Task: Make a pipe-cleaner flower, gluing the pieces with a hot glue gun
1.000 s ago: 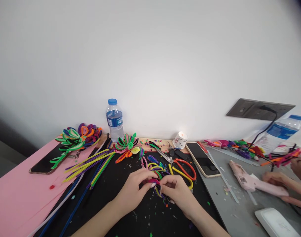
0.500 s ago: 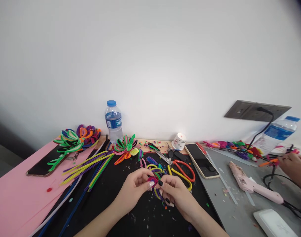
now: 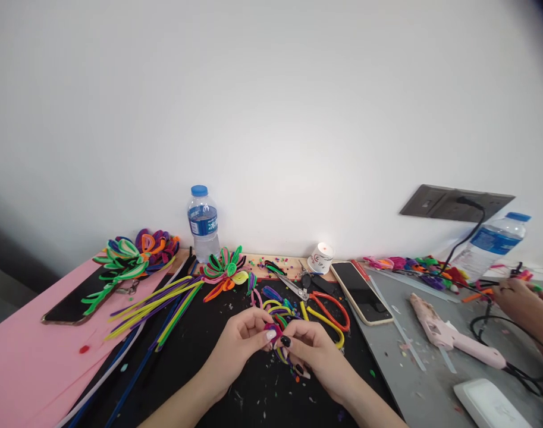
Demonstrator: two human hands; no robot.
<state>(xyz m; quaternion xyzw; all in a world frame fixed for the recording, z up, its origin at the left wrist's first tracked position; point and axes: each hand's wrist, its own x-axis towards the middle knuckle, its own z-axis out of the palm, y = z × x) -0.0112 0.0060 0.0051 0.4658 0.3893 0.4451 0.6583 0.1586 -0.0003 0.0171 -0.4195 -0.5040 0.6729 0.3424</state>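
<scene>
My left hand (image 3: pixel 248 336) and my right hand (image 3: pixel 313 351) meet over the black mat (image 3: pixel 217 386). Between their fingertips is a small magenta coil of pipe cleaner (image 3: pixel 273 329), pinched from both sides. Its lower part is hidden by my fingers. Purple and yellow pipe cleaner loops (image 3: pixel 282 309) lie just behind and beneath the hands. Beyond them rest scissors with red and yellow handles (image 3: pixel 333 312), blades pointing away to the left. A pipe cleaner flower (image 3: pixel 231 268) in green, pink and orange lies farther back.
Loose pipe cleaners (image 3: pixel 164 303), a water bottle (image 3: pixel 204 223) and a dark phone (image 3: pixel 70 297) are at left. On the right are a white-edged phone (image 3: pixel 360 291), a paper cup (image 3: pixel 321 258), a pink glue gun (image 3: pixel 458 339) with a cord, and another person's hand (image 3: pixel 518 297).
The magenta coil has turned slightly between my fingertips, showing less of its face. The whole view has shifted a little. Both hands keep their pinch.
</scene>
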